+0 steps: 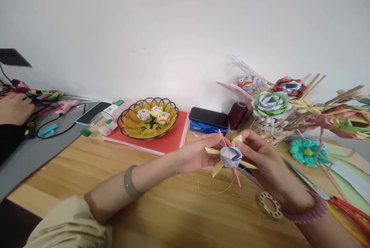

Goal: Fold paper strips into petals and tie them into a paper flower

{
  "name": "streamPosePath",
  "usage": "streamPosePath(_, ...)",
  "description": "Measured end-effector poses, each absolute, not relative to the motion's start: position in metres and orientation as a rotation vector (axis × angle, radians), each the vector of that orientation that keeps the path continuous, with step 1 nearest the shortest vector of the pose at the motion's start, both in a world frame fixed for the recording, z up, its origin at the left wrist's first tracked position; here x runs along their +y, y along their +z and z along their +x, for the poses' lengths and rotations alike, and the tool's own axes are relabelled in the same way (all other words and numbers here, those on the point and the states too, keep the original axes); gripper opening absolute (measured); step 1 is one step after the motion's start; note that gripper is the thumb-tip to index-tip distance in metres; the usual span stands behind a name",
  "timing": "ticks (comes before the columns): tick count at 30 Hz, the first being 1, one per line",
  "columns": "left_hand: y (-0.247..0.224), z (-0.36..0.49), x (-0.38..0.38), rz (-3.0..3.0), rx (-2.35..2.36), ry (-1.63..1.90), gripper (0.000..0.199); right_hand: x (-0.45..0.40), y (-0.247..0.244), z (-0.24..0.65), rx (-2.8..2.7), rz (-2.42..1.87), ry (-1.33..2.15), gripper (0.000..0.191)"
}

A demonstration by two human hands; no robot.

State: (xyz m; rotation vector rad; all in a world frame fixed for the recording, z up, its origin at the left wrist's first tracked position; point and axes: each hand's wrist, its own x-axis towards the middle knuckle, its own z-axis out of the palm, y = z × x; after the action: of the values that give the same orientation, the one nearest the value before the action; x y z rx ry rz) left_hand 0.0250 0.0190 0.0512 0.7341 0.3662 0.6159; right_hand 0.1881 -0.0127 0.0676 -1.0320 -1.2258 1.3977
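Note:
Between my two hands, above the wooden table, is a paper flower (231, 157) with a pale lilac folded centre and yellow and pink petals sticking out around it. My left hand (199, 153) is closed on its left side, partly behind the petals. On the other side, my right hand (257, 149) pinches a yellow petal between thumb and fingers. A thin tan string (215, 193) curves over the tabletop below the flower. Right of it lies a roll of tape (269, 205), close to my right wrist.
A yellow woven basket (130, 124) with small paper flowers sits on red paper (180, 128). A phone (208, 116) rests on a blue pack (206, 126). Red-handled scissors (315, 186) and finished paper flowers (271, 104) are at right. Another person's hand (15, 108) is at far left, near a pink glue gun (67, 106).

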Motion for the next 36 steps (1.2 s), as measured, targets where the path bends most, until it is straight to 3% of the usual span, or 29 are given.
streamPosePath(4,0.048,0.027,0.018,0.651,0.354,0.623,0.019,-0.013,0.07,0.189,-1.213,-0.989,1.496,0.021)
streamPosePath(20,0.044,0.032,0.012,0.574,0.354,0.617,0.014,-0.011,0.057,0.188,-1.29,-0.73,1.461,0.016)
streamPosePath(27,0.042,0.031,0.011,0.559,0.352,0.636,0.026,-0.013,0.056,0.188,-1.191,-0.736,1.535,0.014)
streamPosePath(36,0.043,0.03,0.011,0.61,0.254,0.613,0.023,-0.017,0.057,0.185,-1.164,-0.75,1.519,0.021)
